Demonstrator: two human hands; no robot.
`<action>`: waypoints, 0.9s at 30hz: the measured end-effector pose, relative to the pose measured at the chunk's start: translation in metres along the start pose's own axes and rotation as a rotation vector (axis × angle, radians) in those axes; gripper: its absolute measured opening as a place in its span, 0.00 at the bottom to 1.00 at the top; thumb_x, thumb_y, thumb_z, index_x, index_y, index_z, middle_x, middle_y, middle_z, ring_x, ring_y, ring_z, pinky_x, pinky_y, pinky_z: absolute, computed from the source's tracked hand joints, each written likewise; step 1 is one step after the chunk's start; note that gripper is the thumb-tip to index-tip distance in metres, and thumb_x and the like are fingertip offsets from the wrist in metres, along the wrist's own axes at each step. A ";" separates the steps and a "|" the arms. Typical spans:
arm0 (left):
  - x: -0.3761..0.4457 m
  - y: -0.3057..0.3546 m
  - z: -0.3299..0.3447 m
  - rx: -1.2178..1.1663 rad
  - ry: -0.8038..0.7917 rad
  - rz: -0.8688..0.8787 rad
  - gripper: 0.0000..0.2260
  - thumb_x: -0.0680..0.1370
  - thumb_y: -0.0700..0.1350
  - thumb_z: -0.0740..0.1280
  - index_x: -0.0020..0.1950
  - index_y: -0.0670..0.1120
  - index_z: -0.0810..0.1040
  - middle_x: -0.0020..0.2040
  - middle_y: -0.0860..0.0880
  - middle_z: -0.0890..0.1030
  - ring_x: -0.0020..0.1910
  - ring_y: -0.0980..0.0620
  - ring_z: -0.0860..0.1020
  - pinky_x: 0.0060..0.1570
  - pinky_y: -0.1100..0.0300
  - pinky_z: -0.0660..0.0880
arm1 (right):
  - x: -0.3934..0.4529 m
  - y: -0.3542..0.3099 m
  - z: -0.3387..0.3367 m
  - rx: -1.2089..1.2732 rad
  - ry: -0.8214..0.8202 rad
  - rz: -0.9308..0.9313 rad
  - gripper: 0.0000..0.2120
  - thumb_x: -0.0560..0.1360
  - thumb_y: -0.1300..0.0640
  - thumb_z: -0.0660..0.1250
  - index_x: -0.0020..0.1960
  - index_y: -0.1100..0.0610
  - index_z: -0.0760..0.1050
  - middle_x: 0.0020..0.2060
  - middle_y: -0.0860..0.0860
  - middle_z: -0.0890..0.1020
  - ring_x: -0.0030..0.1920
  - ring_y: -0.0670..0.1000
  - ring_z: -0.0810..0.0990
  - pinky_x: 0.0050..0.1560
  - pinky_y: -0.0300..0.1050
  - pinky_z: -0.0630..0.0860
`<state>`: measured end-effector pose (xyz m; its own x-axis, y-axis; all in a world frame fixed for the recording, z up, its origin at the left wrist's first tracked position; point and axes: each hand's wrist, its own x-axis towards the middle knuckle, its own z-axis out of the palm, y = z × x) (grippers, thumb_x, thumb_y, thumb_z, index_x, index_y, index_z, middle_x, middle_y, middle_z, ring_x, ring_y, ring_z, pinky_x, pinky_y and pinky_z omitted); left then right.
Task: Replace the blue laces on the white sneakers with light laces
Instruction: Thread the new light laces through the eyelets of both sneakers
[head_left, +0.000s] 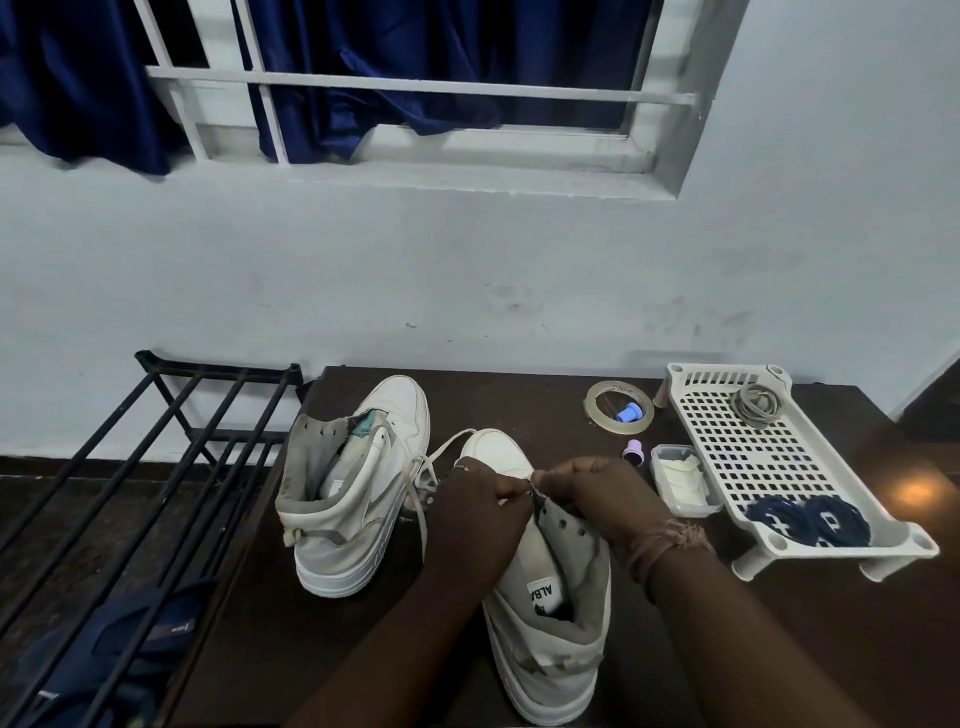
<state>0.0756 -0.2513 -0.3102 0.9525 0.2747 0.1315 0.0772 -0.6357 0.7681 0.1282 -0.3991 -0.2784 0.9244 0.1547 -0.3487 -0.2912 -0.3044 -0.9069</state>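
Pale cord lace (531, 486), pinched by left hand (475, 512) and right hand (597, 499) over the near white leather sneaker (550, 613) (unlaced eyelets showing), could slip out if tugged unevenly.

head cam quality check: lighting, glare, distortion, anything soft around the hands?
Head view: dim, bluish light; the dark table swallows detail. One warm glare spot on the table's right edge, beside the white tray. Wide-angle bowing shows in the window bars and the black rack. Left hand and right hand are underexposed, so the light lace they pinch is hard to trace there.
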 end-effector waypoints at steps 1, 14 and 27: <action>0.000 -0.001 -0.001 -0.020 -0.009 0.002 0.13 0.71 0.57 0.67 0.49 0.56 0.88 0.43 0.49 0.83 0.48 0.52 0.79 0.49 0.53 0.75 | 0.000 0.001 0.002 0.024 0.002 0.013 0.08 0.71 0.59 0.77 0.40 0.65 0.84 0.40 0.64 0.85 0.36 0.53 0.78 0.42 0.47 0.76; 0.002 -0.004 0.000 0.053 -0.063 -0.034 0.14 0.69 0.61 0.65 0.49 0.62 0.86 0.39 0.51 0.84 0.41 0.55 0.81 0.43 0.51 0.77 | 0.005 -0.003 0.012 -0.555 0.019 -0.215 0.13 0.74 0.56 0.67 0.36 0.63 0.79 0.31 0.58 0.82 0.29 0.50 0.76 0.35 0.46 0.76; -0.007 -0.003 -0.039 0.117 -0.135 -0.327 0.30 0.59 0.61 0.73 0.57 0.53 0.71 0.54 0.51 0.76 0.57 0.49 0.75 0.57 0.56 0.73 | 0.006 -0.034 -0.075 0.517 0.430 -0.209 0.12 0.80 0.64 0.53 0.57 0.69 0.71 0.48 0.63 0.83 0.46 0.58 0.85 0.44 0.50 0.80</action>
<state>0.0571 -0.2233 -0.2891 0.9014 0.3847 -0.1990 0.4101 -0.6103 0.6777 0.1623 -0.4580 -0.2319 0.9580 -0.2566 -0.1277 -0.0785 0.1939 -0.9779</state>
